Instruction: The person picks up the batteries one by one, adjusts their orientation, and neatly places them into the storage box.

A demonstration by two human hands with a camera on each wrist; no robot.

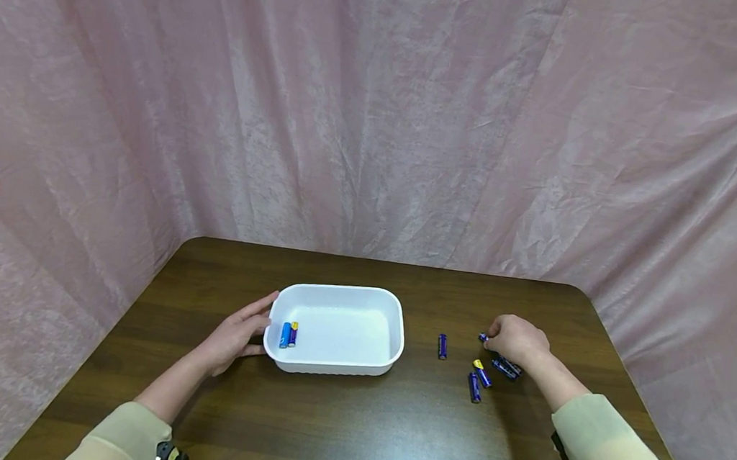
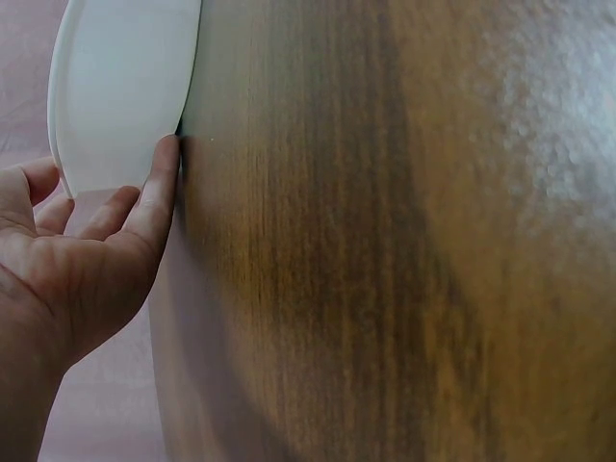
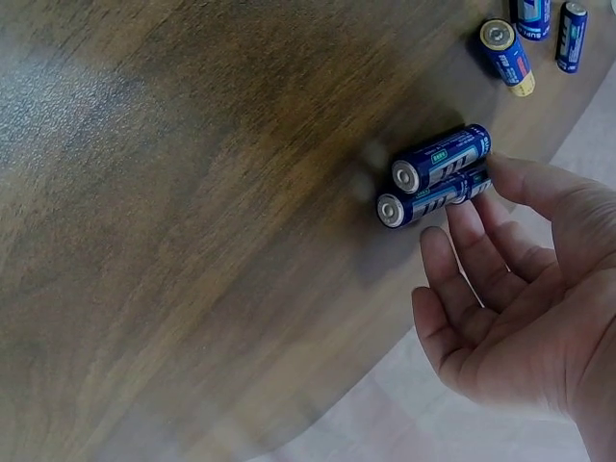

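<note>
A white rectangular tray (image 1: 337, 296) with rounded corners sits on the table, two batteries (image 1: 289, 334) lying side by side at its left end. Right of the tray, loose blue batteries (image 1: 476, 379) lie scattered; two more blue batteries (image 3: 438, 173) lie side by side, touching, farthest from the tray.

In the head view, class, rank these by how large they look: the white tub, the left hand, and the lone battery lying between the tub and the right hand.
1. White tub
2. Left hand, resting against the tub's end
3. Lone battery, by far the smallest
</note>
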